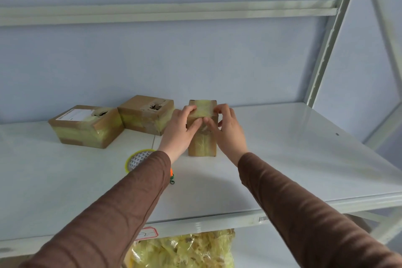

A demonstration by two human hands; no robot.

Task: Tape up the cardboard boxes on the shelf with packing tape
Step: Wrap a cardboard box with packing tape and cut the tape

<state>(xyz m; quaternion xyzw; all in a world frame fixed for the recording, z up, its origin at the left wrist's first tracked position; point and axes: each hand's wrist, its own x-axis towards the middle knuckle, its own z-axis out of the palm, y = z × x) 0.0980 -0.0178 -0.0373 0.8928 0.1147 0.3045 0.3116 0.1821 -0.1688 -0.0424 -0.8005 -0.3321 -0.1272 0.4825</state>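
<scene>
Right now I have both hands on the upright box (202,128), which stands on the white shelf (282,154) with a yellowish strip of packing tape (204,109) running over its top and down its near face. My left hand (180,130) wraps the box's left side, thumb on the near face and fingers curled over the top left edge. My right hand (228,131) mirrors it on the right side, thumb pressed to the near face beside the other thumb, fingertips resting on the top right edge of the tape. So the box sits gripped between both hands, the tape under my thumbs. Left of this box lie two more taped boxes, one just beside it (146,114) and one farther left (86,126) bearing a white label. Nearer to me than the box, partly hidden under my left sleeve, lies a tape roll (137,159).
</scene>
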